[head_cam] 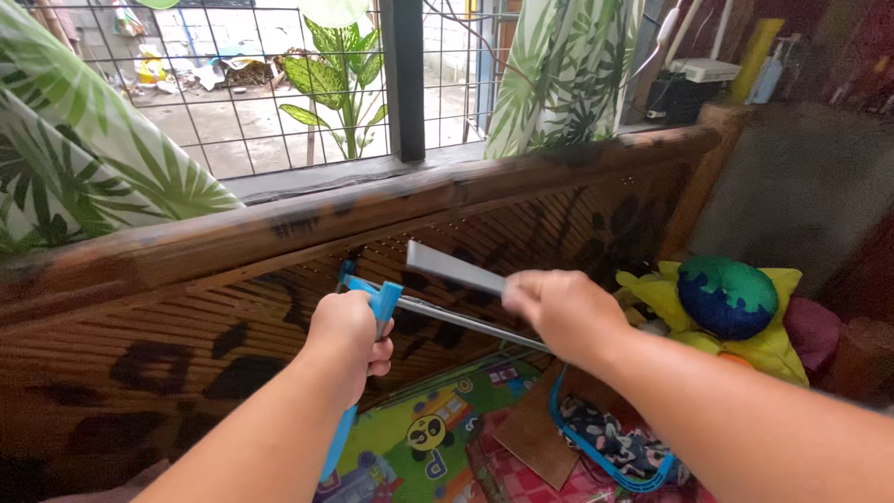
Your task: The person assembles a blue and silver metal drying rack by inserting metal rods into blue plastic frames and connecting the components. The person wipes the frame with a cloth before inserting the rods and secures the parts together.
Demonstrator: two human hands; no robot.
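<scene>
Fists [346, 333] [559, 312] outstretched — clamped on hacksaw [410, 307]

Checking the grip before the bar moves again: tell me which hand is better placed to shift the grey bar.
Right, probably. The right hand already closes around the grey bar, while the left hand holds the blue handle and can steady it.

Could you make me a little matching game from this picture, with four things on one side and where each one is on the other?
Things:
1. left hand
2. right hand
3. blue-and-green plush toy
4. leafy plant

Places:
A. outside, behind the window grille
B. closed around the blue handle
C. gripping the flat grey metal bar
D. lying on the yellow cushion at the right

Pairs: 1-B, 2-C, 3-D, 4-A
</scene>
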